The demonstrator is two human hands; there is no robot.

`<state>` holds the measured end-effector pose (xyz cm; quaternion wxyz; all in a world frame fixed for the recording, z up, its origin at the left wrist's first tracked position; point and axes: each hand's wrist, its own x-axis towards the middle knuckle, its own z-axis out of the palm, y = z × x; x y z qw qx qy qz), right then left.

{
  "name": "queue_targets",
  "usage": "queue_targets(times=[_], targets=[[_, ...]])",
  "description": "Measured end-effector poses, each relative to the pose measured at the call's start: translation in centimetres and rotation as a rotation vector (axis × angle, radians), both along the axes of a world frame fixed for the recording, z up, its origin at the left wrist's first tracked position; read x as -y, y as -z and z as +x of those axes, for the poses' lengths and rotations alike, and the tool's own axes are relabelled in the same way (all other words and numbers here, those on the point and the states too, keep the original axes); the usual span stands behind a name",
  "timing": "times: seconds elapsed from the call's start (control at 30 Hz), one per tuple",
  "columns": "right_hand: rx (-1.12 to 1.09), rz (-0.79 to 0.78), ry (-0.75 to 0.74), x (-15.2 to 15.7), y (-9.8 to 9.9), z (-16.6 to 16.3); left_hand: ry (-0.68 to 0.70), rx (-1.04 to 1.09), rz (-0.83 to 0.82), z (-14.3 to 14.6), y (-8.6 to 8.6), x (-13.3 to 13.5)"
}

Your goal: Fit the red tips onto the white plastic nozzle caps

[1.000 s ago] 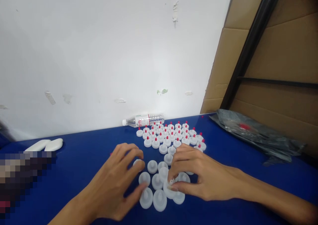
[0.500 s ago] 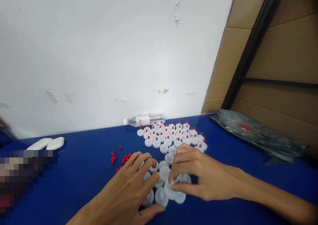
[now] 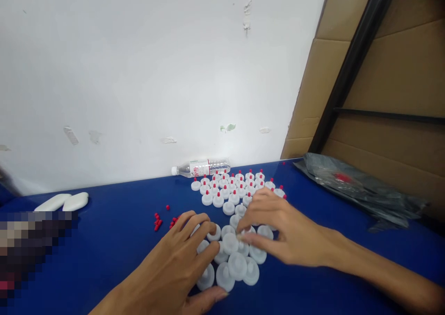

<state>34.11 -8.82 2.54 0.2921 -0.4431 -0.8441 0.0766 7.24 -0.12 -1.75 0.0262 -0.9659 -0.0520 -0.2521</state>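
Note:
Many translucent white nozzle caps (image 3: 238,266) lie loosely crowded on the blue table between my hands. My left hand (image 3: 184,264) rests at the left side of this group, fingers bent and apart, thumb stretched along the near edge. Some caps are partly hidden under its fingers. My right hand (image 3: 281,229) reaches in from the right, thumb and forefinger closed about a white nozzle cap (image 3: 248,234) that the fingers partly cover. Farther back stand rows of white caps with red tips (image 3: 234,196). Small loose red tips (image 3: 158,223) lie just beyond my left hand.
A clear plastic bottle (image 3: 200,168) lies along the wall. Two white rounded objects (image 3: 75,201) sit at the far left. Grey plastic sheeting (image 3: 361,192) is spread at the right, beside cardboard (image 3: 327,74) and a black metal frame (image 3: 351,69).
My right hand has let go of a near white cap and moved slightly away from me, to another cap. The left hand has hardly moved.

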Motion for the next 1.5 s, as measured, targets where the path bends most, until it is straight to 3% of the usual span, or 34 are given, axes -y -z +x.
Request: queue_targets(times=[0.1,0.23,0.47,0.67,1.1,1.33,1.5], targets=[[0.057,0.104,0.138,-0.3,-1.0,1.3,-0.017,0.043,0.056,0.0,-0.4,-0.3],[0.175,-0.225,0.208,-0.5,-2.8,3.4,-0.036,0.07,0.079,-0.1,-0.9,-0.8],[0.322,-0.369,0.315,-0.6,-3.9,7.3,-0.054,0.094,0.012,-0.4,-1.0,-1.7],[0.308,-0.456,0.236,-1.0,-3.1,7.6,-0.063,0.092,0.012,-0.2,-0.8,-1.7],[0.285,-0.557,0.16,-0.6,-3.3,6.5,-0.052,0.086,0.033,0.0,-0.7,-1.5],[0.173,-0.729,0.044,-1.0,-2.7,7.1,-0.045,0.095,0.037,0.0,-0.7,-1.6],[0.167,-0.617,0.043,-1.0,-3.0,7.2,-0.042,0.101,0.034,0.0,-0.6,-1.5]])
